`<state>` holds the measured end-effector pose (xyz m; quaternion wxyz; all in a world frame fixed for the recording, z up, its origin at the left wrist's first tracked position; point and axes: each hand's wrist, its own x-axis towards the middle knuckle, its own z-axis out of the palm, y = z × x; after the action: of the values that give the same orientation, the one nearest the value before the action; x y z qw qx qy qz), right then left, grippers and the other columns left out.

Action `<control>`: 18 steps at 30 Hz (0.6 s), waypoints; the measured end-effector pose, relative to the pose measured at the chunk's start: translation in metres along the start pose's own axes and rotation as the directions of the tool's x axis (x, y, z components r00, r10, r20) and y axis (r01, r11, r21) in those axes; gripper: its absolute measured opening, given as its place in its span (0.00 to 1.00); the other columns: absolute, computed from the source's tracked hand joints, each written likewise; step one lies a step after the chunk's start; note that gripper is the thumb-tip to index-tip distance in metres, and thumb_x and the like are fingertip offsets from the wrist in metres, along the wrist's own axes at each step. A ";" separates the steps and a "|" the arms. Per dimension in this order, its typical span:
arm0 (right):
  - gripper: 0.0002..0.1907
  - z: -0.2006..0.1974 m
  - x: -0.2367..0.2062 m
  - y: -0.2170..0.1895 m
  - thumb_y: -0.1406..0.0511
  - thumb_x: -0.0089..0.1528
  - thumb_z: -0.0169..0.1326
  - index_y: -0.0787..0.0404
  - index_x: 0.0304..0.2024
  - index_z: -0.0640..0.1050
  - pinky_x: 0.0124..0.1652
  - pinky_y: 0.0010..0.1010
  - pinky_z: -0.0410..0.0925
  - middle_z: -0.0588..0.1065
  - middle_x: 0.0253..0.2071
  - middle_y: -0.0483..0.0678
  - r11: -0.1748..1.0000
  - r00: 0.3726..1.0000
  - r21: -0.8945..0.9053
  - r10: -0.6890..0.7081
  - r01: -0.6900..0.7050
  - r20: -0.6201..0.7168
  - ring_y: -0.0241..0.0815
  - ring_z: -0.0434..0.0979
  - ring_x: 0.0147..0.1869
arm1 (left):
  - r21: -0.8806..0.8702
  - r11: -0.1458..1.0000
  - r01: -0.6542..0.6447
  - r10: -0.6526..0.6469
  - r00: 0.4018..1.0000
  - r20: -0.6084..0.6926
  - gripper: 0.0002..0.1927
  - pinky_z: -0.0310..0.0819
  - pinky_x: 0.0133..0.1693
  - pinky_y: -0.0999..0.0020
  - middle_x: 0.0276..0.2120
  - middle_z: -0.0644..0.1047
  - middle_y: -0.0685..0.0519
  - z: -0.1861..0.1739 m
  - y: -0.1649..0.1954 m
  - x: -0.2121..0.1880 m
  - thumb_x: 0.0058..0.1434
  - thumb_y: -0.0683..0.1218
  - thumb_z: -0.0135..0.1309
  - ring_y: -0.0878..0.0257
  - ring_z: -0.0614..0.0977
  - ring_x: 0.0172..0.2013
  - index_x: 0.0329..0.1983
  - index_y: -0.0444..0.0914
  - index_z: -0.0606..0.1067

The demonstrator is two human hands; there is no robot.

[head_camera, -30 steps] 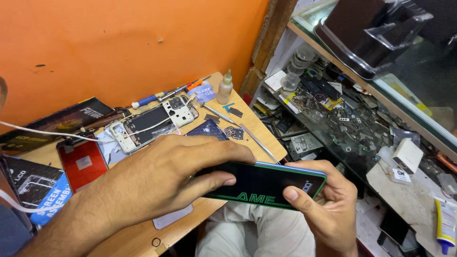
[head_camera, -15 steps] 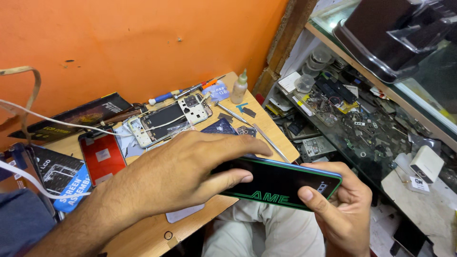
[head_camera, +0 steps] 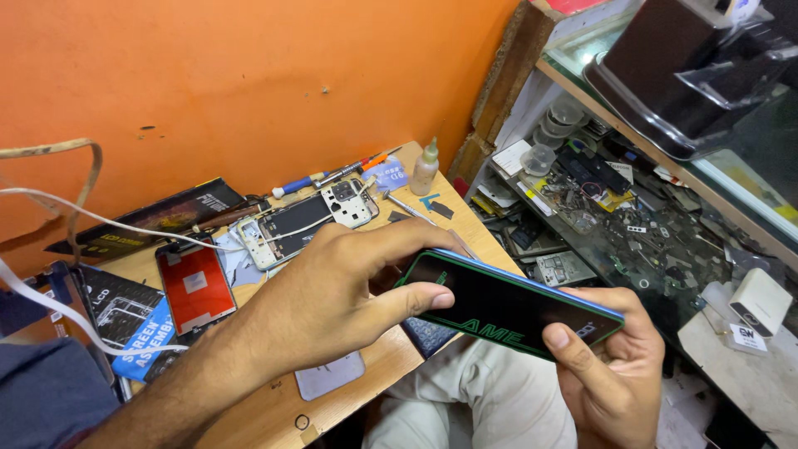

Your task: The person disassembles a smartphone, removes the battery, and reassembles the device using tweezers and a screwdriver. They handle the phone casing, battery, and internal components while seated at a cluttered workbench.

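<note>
I hold a flat black box with green trim and a blue edge (head_camera: 507, 308) over the front edge of a small wooden workbench (head_camera: 274, 407). My left hand (head_camera: 332, 295) grips its left end, fingers over the top edge and thumb on the face. My right hand (head_camera: 603, 366) grips the right end from below, thumb on the lower edge. Behind them lies an opened phone with its back off (head_camera: 303, 218).
A red screen panel (head_camera: 195, 283), dark screen boxes (head_camera: 125, 312), screwdrivers (head_camera: 328, 176), a small dropper bottle (head_camera: 425, 167) and white cables (head_camera: 100, 220) crowd the bench. An orange wall stands behind. To the right a glass shelf holds several phone parts (head_camera: 615, 208).
The view has shifted, so the bench sits further right and lower. The box stays in both hands, its right end tipped a little lower than before.
</note>
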<state>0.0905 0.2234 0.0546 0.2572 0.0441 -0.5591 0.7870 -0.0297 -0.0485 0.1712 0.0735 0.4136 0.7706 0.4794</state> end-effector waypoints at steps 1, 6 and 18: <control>0.18 -0.002 0.000 0.000 0.79 0.61 0.61 0.72 0.53 0.73 0.58 0.35 0.72 0.78 0.49 0.58 1.000 1.000 0.002 0.007 -0.007 -0.002 0.44 0.80 0.54 | 0.023 1.000 0.016 -0.016 1.000 -0.008 0.21 0.80 0.31 0.68 0.32 0.85 0.54 0.000 0.001 0.000 0.59 0.50 0.62 0.65 0.86 0.28 0.55 0.45 0.78; 0.20 0.002 0.002 0.002 0.79 0.59 0.60 0.73 0.53 0.73 0.58 0.39 0.73 0.77 0.50 0.57 0.997 1.000 -0.074 0.027 -0.028 -0.013 0.46 0.80 0.55 | 0.031 0.997 -0.065 0.066 0.997 -0.043 0.18 0.79 0.32 0.70 0.32 0.84 0.53 -0.006 0.006 -0.001 0.62 0.51 0.62 0.65 0.86 0.30 0.53 0.41 0.78; 0.20 0.024 0.006 -0.006 0.75 0.66 0.53 0.74 0.61 0.70 0.39 0.43 0.79 0.77 0.51 0.65 0.959 0.970 0.147 0.238 -0.243 0.053 0.54 0.83 0.46 | -0.438 0.888 0.142 -0.147 0.989 0.022 0.19 0.81 0.35 0.76 0.33 0.84 0.53 -0.006 -0.007 0.000 0.69 0.48 0.54 0.74 0.83 0.33 0.57 0.31 0.76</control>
<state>0.0832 0.2055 0.0708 0.1458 0.0088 -0.5031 0.8518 -0.0365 -0.0539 0.1684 0.1956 0.3253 0.6719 0.6360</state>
